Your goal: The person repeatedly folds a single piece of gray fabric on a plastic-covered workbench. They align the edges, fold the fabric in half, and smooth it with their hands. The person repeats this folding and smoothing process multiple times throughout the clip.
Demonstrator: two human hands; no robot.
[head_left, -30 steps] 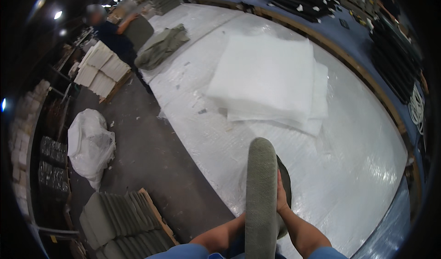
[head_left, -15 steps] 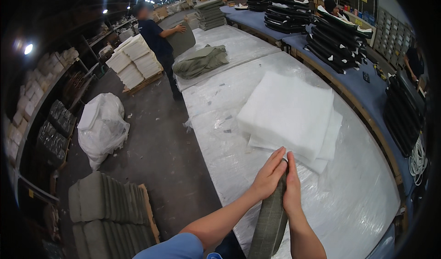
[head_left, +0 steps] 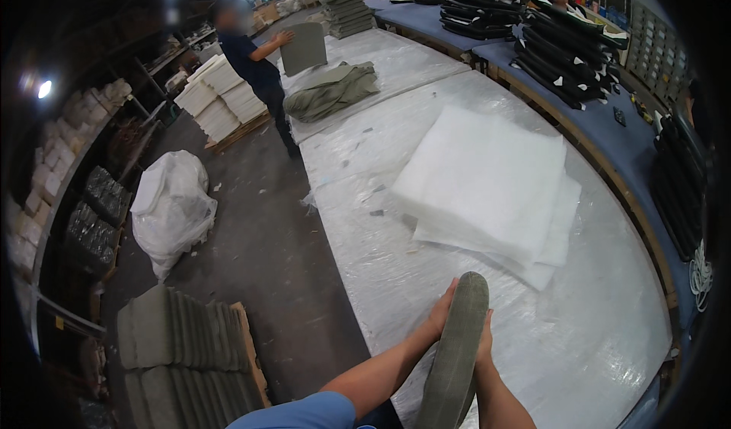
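Note:
A grey-green seat cushion (head_left: 455, 345) stands on its edge in front of me, its narrow rounded side facing up. My left hand (head_left: 442, 307) presses against its left face. Against the right face lies my right hand (head_left: 485, 341), so the cushion is held between both. Most of the fingers are hidden behind the cushion. Just beyond it, a stack of white fluffy wadding sheets (head_left: 487, 178) lies on the plastic-covered table (head_left: 350, 239).
A crumpled grey-green cover (head_left: 335, 92) lies farther up the table. Past it a person (head_left: 255, 63) holds a flat cushion (head_left: 304, 48). Stacked cushions (head_left: 183, 338) and a white plastic bag (head_left: 171, 208) are on the left floor. Black piles (head_left: 567, 52) line the blue table.
The cushion has come up between my hands, its rounded end now above them. My hands have moved down and apart along its sides. The other person has raised a cushion.

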